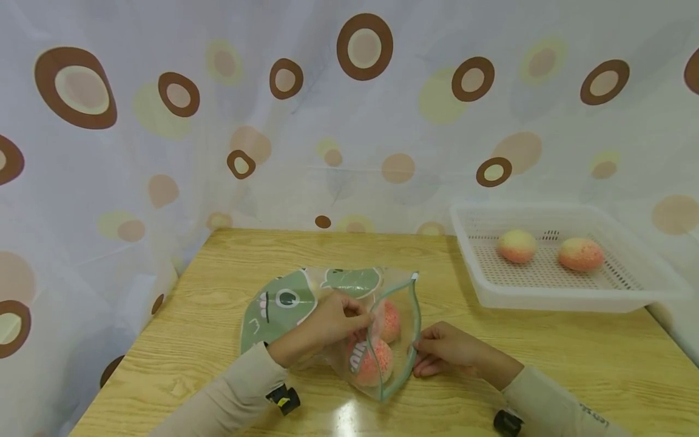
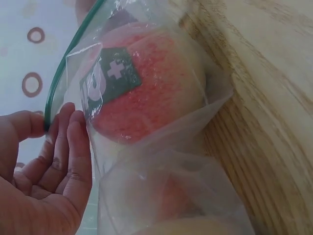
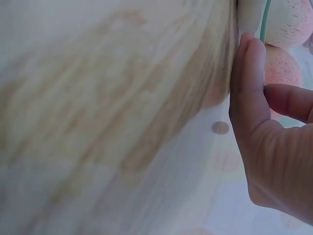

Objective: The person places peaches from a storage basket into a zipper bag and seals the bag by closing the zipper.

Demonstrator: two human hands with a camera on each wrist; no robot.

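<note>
- With 12 o'clock pointing away from us, the clear zip bag lies on the table near the dial's centre, its gaping mouth facing 3 o'clock, two peaches just inside.
- Our left hand, at the mouth's 9 o'clock side, pinches one edge between thumb and fingers.
- Our right hand, at 3 o'clock, pinches the other edge, its fingers pressed together.
- The white basket sits at 2 o'clock, holding two more peaches.
- We judge the step as managing the bag's mouth; next calls for lining up both edges without letting the fruit roll out.
</note>
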